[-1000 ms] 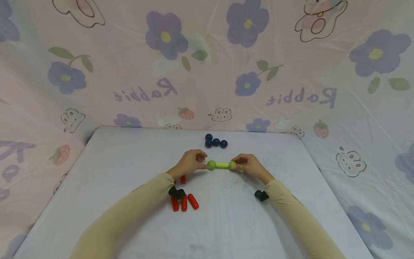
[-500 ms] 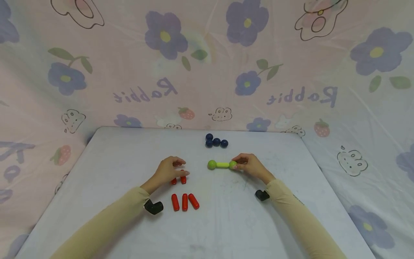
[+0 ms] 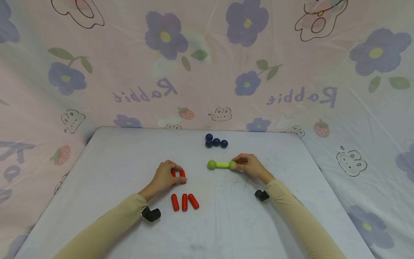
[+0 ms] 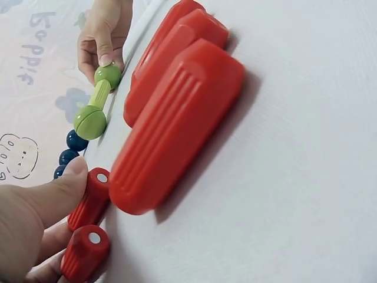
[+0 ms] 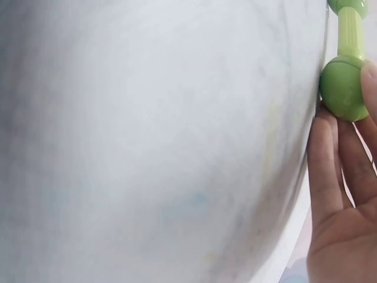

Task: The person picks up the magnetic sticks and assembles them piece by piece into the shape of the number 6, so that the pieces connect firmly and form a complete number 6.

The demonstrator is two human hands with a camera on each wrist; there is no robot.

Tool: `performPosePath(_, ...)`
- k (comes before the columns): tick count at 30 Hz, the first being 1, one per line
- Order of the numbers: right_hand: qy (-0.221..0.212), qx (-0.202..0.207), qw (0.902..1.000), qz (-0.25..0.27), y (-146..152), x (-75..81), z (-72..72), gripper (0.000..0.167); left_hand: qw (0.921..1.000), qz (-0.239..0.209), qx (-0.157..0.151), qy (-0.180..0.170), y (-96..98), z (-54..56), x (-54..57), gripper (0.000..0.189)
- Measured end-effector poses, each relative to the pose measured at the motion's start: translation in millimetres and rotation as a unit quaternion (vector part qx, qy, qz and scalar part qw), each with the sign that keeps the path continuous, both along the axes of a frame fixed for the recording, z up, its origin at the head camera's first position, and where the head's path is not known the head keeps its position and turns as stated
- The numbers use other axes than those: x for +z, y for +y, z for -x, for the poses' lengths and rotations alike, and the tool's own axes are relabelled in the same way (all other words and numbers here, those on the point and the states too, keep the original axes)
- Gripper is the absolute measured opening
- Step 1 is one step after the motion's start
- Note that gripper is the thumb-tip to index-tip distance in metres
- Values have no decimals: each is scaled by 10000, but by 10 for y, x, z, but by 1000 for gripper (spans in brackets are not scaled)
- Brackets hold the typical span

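My left hand [image 3: 164, 177] pinches a ribbed red rod [image 4: 91, 199] between thumb and fingertips. Beside it, close to the fingers, lies another red rod [image 4: 83, 254]; pale round discs show in the ends of both. At the middle of the table, two green balls [image 3: 211, 164] are joined by a lighter green ribbed rod [image 3: 222, 165]. My right hand [image 3: 251, 166] holds this piece by its right-hand green ball [image 5: 341, 88], with thumb and fingers around the ball.
Several red rods [image 3: 184, 202] lie nearer the front, looming large in the left wrist view. Several dark blue balls [image 3: 216, 142] sit grouped behind the green piece. The white table [image 3: 245, 223] meets a patterned cloth [image 3: 207, 72] at its back edge.
The left hand has let go of the left green ball, moved left and toward the front, and taken hold of a red rod. The right hand stays on its ball.
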State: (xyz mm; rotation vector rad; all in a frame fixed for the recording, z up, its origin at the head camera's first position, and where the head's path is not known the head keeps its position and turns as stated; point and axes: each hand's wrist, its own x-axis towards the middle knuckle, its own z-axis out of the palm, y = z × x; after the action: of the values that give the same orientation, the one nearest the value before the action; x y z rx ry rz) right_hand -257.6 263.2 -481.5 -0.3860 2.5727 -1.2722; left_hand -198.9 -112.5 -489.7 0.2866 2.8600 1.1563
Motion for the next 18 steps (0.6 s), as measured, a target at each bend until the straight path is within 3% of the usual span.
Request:
performPosePath(8,18,-30,10000,-69,-7,-3,10,32,9999,-48,41,117,14,6,-13,41)
performPosePath(18,63,-17,9999,-109,-6,-2,10,31,9977,-369,-353,455,9,-12,1,37)
